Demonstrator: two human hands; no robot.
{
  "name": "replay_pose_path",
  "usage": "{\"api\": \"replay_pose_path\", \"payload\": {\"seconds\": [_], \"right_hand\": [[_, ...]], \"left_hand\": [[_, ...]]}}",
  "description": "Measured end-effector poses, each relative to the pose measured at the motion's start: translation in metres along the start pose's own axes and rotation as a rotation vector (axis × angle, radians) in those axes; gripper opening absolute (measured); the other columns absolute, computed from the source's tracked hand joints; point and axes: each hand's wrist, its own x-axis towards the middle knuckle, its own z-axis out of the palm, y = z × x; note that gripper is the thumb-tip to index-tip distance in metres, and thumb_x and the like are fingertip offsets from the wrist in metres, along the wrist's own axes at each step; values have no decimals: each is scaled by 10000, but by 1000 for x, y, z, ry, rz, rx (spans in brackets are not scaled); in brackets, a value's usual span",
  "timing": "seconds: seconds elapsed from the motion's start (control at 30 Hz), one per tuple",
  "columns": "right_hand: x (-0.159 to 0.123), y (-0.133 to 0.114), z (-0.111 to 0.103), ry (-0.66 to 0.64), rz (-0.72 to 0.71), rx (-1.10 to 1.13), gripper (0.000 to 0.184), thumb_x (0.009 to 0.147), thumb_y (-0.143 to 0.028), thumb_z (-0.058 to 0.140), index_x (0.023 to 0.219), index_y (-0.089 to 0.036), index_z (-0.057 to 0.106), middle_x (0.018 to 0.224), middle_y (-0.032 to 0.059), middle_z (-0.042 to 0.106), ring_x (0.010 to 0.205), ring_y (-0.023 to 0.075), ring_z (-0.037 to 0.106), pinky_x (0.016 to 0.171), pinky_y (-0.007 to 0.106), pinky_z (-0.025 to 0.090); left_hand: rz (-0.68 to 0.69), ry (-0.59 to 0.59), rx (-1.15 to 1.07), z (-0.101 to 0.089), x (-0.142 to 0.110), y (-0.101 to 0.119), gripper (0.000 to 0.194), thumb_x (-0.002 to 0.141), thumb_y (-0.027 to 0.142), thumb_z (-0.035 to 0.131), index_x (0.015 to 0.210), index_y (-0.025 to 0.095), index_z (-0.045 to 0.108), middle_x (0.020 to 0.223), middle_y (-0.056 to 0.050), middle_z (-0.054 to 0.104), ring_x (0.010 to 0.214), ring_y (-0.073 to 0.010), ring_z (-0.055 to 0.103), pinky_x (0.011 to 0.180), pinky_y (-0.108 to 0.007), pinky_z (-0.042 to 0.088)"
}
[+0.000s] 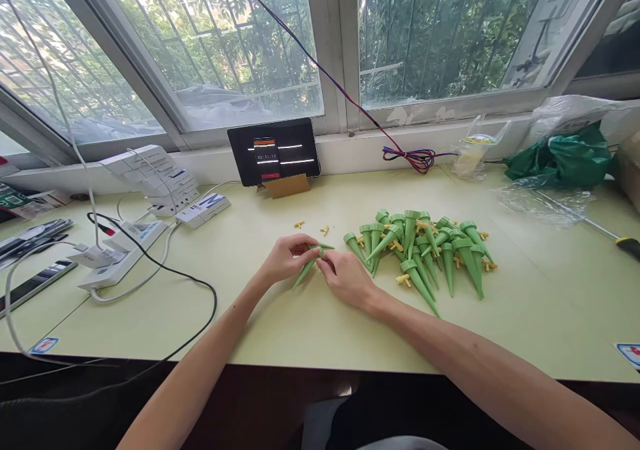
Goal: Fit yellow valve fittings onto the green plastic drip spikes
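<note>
My left hand and my right hand meet at the middle of the pale green table. Both pinch a green cone-shaped spike, whose tip points down-left. A second green piece pokes out behind my fingers. Just right of my hands lies a heap of several green spikes with small yellow fittings among them. Two loose yellow fittings lie a little beyond my left hand.
A dark tablet leans on cardboard by the window sill. A power strip, white boxes, phones and black and white cables fill the left side. Red-blue wires, plastic bags and a screwdriver lie right.
</note>
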Motion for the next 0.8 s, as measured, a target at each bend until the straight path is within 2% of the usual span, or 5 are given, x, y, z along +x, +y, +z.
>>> {"api": "replay_pose_path", "payload": {"seconds": [0.53,0.8], "right_hand": [[0,-1,-1,11,-1,-16,264,995,-294,458,809,-189,613,683,25,609,598,146,484,586,264,285],[1,1,0,26,3,106,262,967,-272,485,729,-193,561,630,-3,559,567,129,445,565,257,278]], "left_hand": [[11,7,14,1,0,-1,234,858,363,687,903,138,730,767,-58,696,660,-147,611,590,-244,515],[21,-11,-39,1,0,0,223,866,351,689,914,136,722,821,-72,684,710,-159,617,622,-264,524]]}}
